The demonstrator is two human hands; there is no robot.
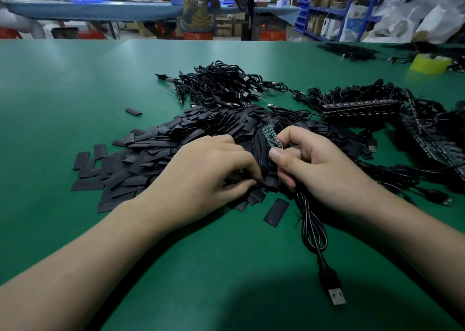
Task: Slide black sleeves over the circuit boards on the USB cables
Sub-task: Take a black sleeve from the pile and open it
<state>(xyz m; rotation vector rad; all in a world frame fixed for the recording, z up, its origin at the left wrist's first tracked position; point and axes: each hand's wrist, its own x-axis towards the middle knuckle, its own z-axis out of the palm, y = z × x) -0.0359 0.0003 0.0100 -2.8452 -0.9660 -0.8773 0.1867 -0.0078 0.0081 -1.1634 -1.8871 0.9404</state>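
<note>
- Two bare hands low over a green table (75, 91), close together at the near side of a wide pile of flat black sleeves (163, 144).
- Right hand (324, 172): pinching a small green circuit board (270, 137) between thumb and forefinger, with the board tilted up and away and its far end bare above the fingertips.
- Lower fingers of the same hand curled round the black cable (313, 227) from that board. Cable looped toward the near edge, ending in a USB plug (336, 296) flat on the table.
- Left hand (208, 177): palm down on the pile, fingers curled, thumb and forefinger pinching at sleeves just left of the board. Cannot tell which single piece is caught.
- One loose sleeve (276, 212) flat on the table just this side of the hands, beside the cable.
- One stray piece (133, 112) apart at the pile's far left.
- Beyond the pile, a heap of coiled cables (221, 86).
- To the right, rows of bare boards (362, 107) tangled in more black wire.
- Far right, a yellow tape roll (430, 64).
- Behind the table, people seated at a blue bench (100, 10).
</note>
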